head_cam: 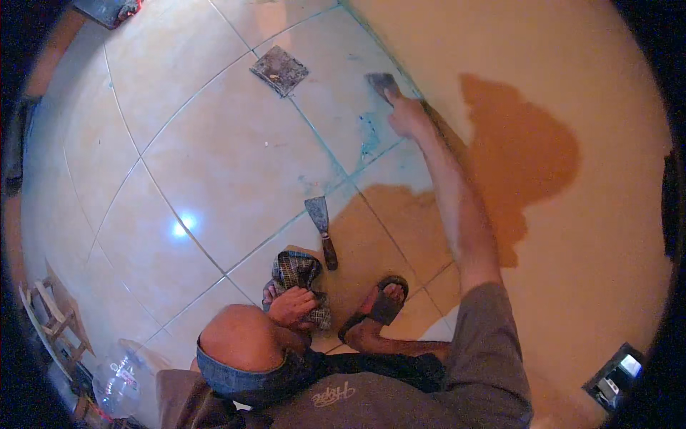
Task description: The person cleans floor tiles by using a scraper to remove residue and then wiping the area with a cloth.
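Observation:
My right hand (408, 115) is stretched forward, gripping a scraper (381, 84) whose wide blade lies on or just over the pale floor tiles near the wall's foot. Beside it, blue-green smears (368, 137) mark a tile and the joints. My left hand (295, 305) rests near my bent knee, closed on a checkered cloth (297, 266). Just ahead of the cloth, a putty knife (325, 233) with a dark handle lies on the floor, blade pointing away from me. Farther forward, a square plate (280, 71) caked with dark residue lies across a tile joint.
A tan wall (579, 225) rises along the right, with my shadow on it. My sandalled foot (388, 300) is near the knife. At the lower left are a clear plastic bottle (120, 381) and a wooden frame (59, 322). A dark object (613, 378) sits at the lower right.

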Motion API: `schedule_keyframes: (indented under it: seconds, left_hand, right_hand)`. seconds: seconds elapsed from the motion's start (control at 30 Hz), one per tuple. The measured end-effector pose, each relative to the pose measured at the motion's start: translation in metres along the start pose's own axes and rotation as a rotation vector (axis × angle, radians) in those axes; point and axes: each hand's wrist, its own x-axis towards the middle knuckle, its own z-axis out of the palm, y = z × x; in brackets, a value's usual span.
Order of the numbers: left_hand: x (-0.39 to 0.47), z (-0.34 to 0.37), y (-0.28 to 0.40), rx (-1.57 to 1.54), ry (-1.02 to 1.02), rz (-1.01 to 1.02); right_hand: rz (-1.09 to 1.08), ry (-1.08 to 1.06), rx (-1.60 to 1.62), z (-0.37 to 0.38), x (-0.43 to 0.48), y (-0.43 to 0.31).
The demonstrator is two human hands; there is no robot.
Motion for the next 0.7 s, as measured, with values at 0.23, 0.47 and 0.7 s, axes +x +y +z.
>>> schedule_keyframes:
  seconds: [0.23,0.47,0.7]
  left_hand:
    - [0.006,-0.012,0.004,0.025,-0.099,-0.033]
    - [0.004,-0.009,-0.003,0.079,0.051,0.093]
    - [0.004,0.001,-0.001,0.036,-0.081,0.002]
  right_hand:
    - [-0.047,0.037,0.035,0.023,-0.033,0.016]
    - [-0.405,0.201,-0.036,0.031,-0.12,0.06]
    - [0.06,-0.165,0.032,-0.025,-0.037,0.006]
